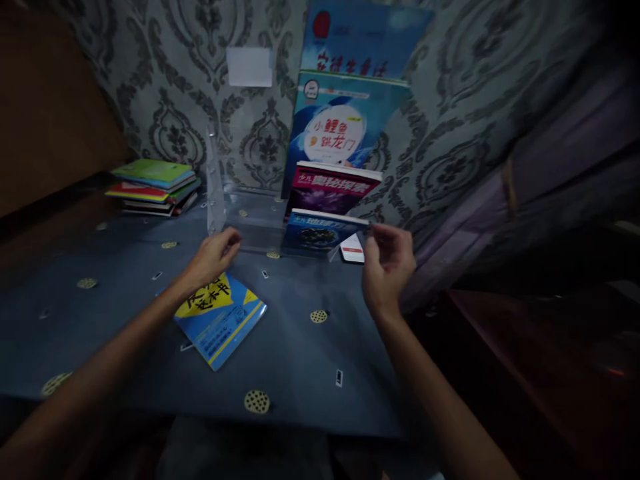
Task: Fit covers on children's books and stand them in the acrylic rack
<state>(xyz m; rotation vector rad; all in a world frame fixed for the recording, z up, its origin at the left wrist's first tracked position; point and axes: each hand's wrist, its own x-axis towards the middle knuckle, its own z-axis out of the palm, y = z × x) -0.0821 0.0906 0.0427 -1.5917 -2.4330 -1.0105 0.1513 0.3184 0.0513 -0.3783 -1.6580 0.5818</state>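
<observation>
A clear stepped display rack [255, 233] stands on the table against the wall. Its right half bears books in rising tiers: a blue book [320, 233] in front, a purple book [330, 190] behind, a teal book [345, 120] higher up, and a blue book [365, 33] at the top. My left hand [213, 257] is closed at the rack's left front corner, thumb and fingers together. By the front blue book's right edge, my right hand [387, 270] curls its fingers at the rack's right side; its exact contact is hard to see. Partly under my left forearm lies a blue-and-yellow book [225, 330].
A stack of books [153, 183] sits at the back left of the patterned tablecloth [295, 373]. Behind the rack's right side lies a phone [352, 249] with a lit screen. A white card [249, 67] is on the wall; a purple curtain [545, 147] hangs right.
</observation>
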